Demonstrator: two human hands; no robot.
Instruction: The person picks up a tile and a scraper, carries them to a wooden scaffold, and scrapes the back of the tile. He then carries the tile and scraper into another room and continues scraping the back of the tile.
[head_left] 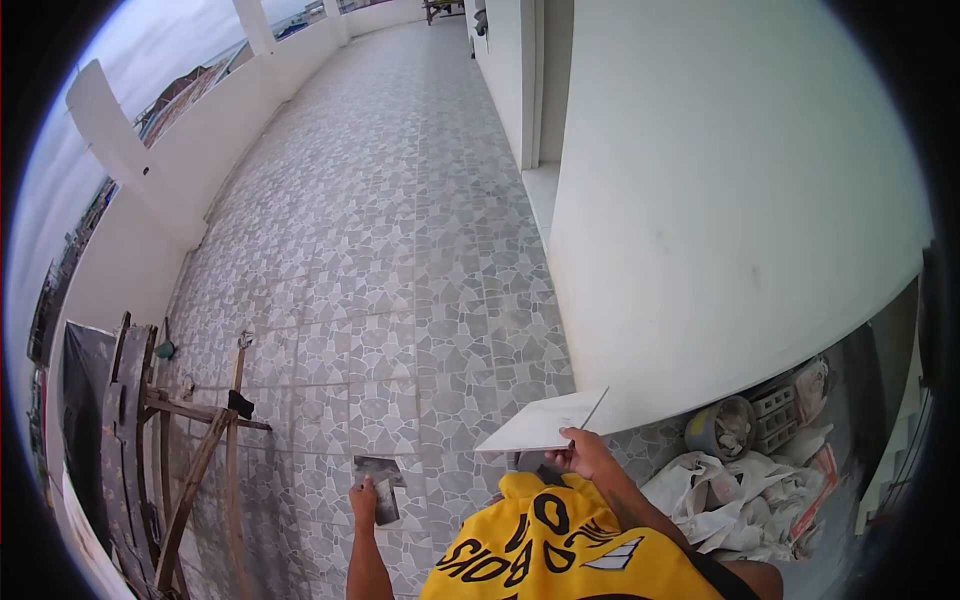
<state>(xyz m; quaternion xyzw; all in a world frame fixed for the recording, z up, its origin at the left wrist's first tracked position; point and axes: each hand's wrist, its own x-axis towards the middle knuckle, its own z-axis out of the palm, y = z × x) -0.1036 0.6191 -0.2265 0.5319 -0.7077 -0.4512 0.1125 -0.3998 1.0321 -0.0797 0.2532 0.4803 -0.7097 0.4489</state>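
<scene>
The single head view looks from above the shirt [560, 550], facing forward and down through a wide, rounded lens with dark corners. The left hand [365, 495] and right hand [580, 455] are near; the floor [350, 250] runs far ahead, between the parapet [235, 130] on the left and the wall [740, 180] on the right.

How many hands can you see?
2. The left hand is low over the tiled floor and seems to grip a flat grey piece; the right hand holds a white board. No others show.
</scene>
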